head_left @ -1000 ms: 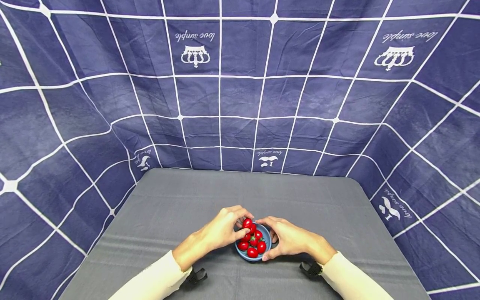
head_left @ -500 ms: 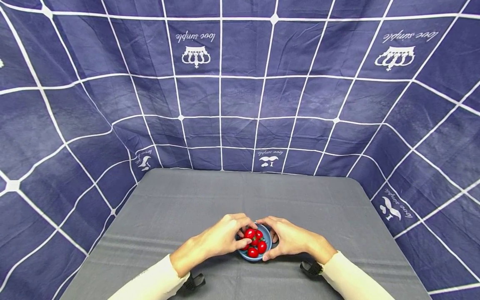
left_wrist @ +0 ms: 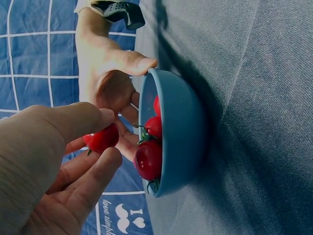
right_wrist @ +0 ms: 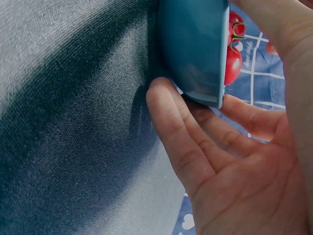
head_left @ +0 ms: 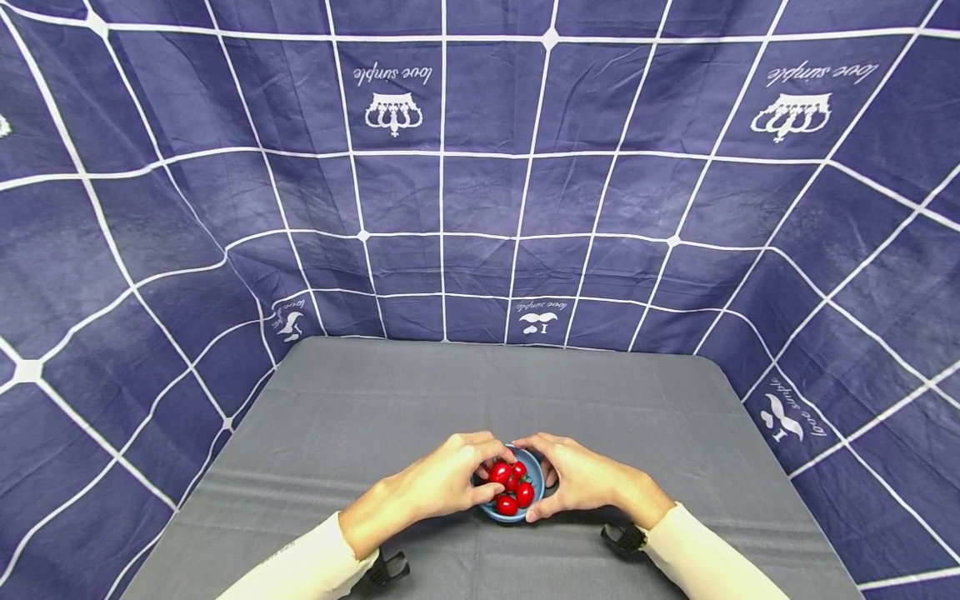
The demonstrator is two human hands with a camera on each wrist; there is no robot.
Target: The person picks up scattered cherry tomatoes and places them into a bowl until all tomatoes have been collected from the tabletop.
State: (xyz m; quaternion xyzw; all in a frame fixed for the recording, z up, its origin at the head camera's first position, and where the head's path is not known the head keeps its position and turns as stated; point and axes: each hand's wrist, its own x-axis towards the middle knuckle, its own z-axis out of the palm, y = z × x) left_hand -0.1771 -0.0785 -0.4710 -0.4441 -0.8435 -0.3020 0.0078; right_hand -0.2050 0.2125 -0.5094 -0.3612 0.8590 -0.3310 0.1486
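Note:
A blue bowl (left_wrist: 185, 137) stands on the grey cloth, with several red cherry tomatoes (left_wrist: 148, 160) in it, some showing green stems. My left hand (head_left: 447, 475) is over the bowl's left side. Its thumb and fingers pinch one red cherry tomato (left_wrist: 103, 139), which hangs just above the rim, apart from the others. From the right, my right hand (head_left: 581, 477) holds the bowl, its thumb on the near rim and its fingers around the far side. Part of the bowl's left side is hidden by the left hand in the head view.
The grey cloth-covered table (head_left: 375, 392) extends behind and to both sides of the bowl. Dark blue curtains (head_left: 480, 192) with white grid lines enclose its back, left and right sides. Each wrist bears a black strap device (head_left: 622, 539).
My left hand has moved slightly right and nearer, bringing the pinched cherry tomato farther over the bowl. My right hand stays in place on the bowl.

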